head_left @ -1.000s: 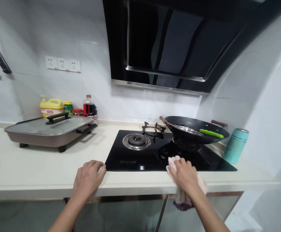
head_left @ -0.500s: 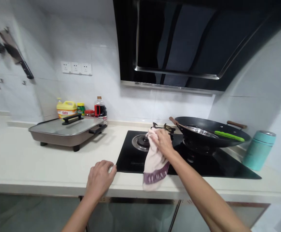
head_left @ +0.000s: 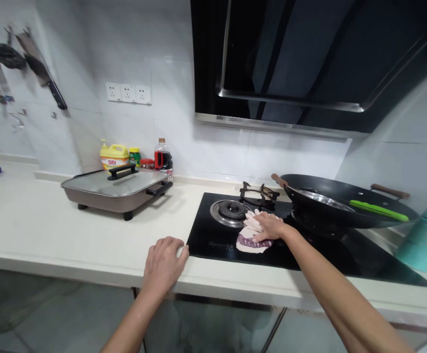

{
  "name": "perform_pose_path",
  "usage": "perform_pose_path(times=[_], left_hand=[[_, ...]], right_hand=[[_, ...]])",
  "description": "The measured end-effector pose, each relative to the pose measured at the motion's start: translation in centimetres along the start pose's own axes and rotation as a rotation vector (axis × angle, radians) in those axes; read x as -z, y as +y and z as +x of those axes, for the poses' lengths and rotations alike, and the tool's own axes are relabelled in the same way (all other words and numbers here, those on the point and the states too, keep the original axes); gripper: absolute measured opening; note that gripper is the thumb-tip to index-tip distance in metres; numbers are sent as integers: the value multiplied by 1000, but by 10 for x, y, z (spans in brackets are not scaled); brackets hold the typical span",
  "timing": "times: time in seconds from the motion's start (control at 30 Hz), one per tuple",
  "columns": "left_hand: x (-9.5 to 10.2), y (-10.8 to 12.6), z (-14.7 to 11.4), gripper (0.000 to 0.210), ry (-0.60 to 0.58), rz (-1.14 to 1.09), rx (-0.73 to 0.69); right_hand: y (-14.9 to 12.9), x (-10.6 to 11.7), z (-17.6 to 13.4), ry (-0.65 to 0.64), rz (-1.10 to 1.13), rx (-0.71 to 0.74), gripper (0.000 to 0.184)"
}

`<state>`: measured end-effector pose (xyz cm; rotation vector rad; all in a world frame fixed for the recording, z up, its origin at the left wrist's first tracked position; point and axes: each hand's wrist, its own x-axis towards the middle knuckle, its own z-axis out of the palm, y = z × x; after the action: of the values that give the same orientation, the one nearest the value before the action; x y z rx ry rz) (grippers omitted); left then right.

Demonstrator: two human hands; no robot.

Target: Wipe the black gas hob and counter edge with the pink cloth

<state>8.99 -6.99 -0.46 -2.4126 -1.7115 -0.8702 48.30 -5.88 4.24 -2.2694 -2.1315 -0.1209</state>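
Note:
My right hand (head_left: 270, 227) presses a pink cloth with a purple band (head_left: 249, 239) flat onto the black glass hob (head_left: 301, 252), just right of the bare left burner (head_left: 230, 211). My left hand (head_left: 163, 264) rests palm down on the pale counter (head_left: 51, 230) at the hob's front left corner, holding nothing. A black wok (head_left: 341, 208) sits on the right burner with a steel bowl and a green-handled tool inside it. A loose pan support (head_left: 258, 193) lies behind the left burner.
An electric griddle with a glass lid (head_left: 119, 189) stands on the counter to the left, with bottles (head_left: 139, 159) behind it. A teal canister (head_left: 424, 240) is at the far right. The range hood (head_left: 309, 63) hangs overhead. Knives (head_left: 40, 73) hang on the left wall.
My right hand lifted the cloth from the counter's front edge, carried it left over the hob and pressed it down beside the left burner. The view shifted left. My left hand stayed put.

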Motion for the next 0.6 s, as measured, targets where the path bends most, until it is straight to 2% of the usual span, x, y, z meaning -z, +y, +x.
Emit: perform_pose_path(times=[0.13,0.3,0.37,0.47,0.53,0.6], left_hand=[[0,0,0,30,-6,26,-10],[1,-2,2,33,-22,65,-22],[2,-3,3,35,-24,72,-26],[4,-4,4,35,-27,62,-26],[4,-6,4,33,-27,60,-28],[4,-7,4,33,-23,65,-32]], right_hand=[[-56,-1,-21,40,9,98,65],[-152,-8,-54,226,90,330,50],[-177,-13,-64,290,123,397,49],[-180,-21,-76,339,150,409,48],[-161,-27,-86,373,163,385,48],[-130,-33,-100,399,161,326,47]])
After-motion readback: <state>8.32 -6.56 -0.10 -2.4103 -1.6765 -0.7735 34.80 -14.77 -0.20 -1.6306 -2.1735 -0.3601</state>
